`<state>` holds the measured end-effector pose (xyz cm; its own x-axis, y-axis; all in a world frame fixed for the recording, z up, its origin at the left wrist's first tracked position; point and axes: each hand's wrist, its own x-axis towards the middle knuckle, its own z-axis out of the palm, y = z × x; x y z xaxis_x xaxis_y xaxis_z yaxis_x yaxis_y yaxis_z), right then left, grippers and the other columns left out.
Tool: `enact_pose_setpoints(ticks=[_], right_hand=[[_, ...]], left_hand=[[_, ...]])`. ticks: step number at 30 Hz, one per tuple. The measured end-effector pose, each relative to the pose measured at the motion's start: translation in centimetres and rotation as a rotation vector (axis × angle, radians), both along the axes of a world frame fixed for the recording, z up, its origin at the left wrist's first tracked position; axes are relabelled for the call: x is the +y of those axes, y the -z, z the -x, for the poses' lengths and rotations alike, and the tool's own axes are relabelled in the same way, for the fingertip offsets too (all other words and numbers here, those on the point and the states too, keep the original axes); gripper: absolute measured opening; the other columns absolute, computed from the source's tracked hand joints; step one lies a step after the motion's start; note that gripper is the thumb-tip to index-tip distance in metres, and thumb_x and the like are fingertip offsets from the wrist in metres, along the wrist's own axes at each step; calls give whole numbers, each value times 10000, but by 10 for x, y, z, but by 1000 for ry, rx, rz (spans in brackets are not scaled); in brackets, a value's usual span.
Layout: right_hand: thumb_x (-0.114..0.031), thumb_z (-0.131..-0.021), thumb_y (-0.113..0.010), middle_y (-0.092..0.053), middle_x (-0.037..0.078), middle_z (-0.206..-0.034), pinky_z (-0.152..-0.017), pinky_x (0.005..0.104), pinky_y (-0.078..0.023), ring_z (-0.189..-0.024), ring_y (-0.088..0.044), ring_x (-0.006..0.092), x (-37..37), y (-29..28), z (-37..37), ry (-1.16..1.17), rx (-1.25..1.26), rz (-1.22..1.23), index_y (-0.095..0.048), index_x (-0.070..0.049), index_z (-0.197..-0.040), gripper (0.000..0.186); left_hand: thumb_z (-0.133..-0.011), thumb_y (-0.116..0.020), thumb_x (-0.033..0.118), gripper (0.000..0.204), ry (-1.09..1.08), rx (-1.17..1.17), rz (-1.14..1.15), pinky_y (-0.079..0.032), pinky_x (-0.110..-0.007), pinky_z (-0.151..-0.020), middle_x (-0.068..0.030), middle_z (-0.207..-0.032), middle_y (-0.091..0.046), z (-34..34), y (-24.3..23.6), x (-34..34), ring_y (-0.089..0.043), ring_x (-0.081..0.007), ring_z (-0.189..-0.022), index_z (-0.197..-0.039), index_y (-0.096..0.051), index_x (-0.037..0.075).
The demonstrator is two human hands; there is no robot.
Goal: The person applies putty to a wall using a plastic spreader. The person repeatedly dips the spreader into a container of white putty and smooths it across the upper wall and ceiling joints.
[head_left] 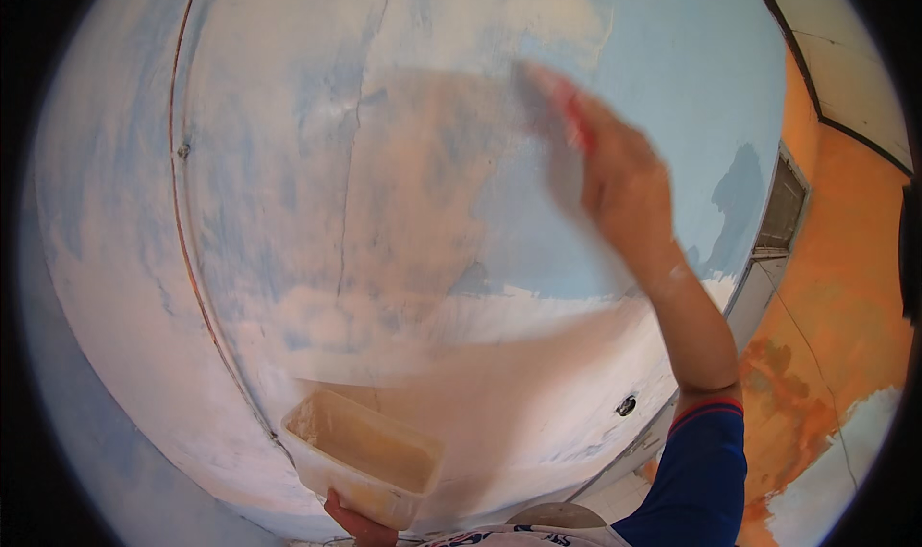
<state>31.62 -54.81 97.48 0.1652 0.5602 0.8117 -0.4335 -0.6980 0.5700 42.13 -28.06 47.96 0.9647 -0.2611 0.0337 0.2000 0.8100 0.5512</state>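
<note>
My right hand (626,177) is raised in front of the wall (413,230), its fingers closed round a red-handled putty knife (574,115). Motion smears the knife, so I cannot tell whether its blade touches the surface. Pale filler coats much of the wall in streaks over light blue paint. Low in the view, my left hand (363,526) grips a whitish rectangular plastic tub (357,487) from below, its thumb against the near side. A pale beige residue lines the tub's inside; how much filler it holds is hard to tell.
A brown cable (177,177) runs down the wall at the left. On the right are a small round hole or socket (626,406), a door frame with a vent panel (783,204), and an orange wall (845,249) with patches. Cracks cross the filled wall.
</note>
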Motion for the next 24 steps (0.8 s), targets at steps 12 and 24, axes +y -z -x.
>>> enact_pose_setpoints(ticks=[12,24], right_hand=[[-28,-849,-625,-657,213,-1262,-974,463,-534,-1163,-652,359,-36,26,-35,66,95,176,-625,15,-1255,409],[-41,-952,-619,-735,155,-1076,-717,333,-571,-850,-720,284,-1,-105,9,47,-118,95,-651,-63,-1266,317]], left_hand=[[-1016,-396,507,570,105,155,38,-535,-516,-954,-117,-1298,-626,0,-27,18,-610,-316,-1161,-1391,-532,100],[-912,-434,633,723,203,210,252,-465,-476,-1026,-73,-1441,-476,-7,-30,3,-478,-284,-1302,-1450,-441,150]])
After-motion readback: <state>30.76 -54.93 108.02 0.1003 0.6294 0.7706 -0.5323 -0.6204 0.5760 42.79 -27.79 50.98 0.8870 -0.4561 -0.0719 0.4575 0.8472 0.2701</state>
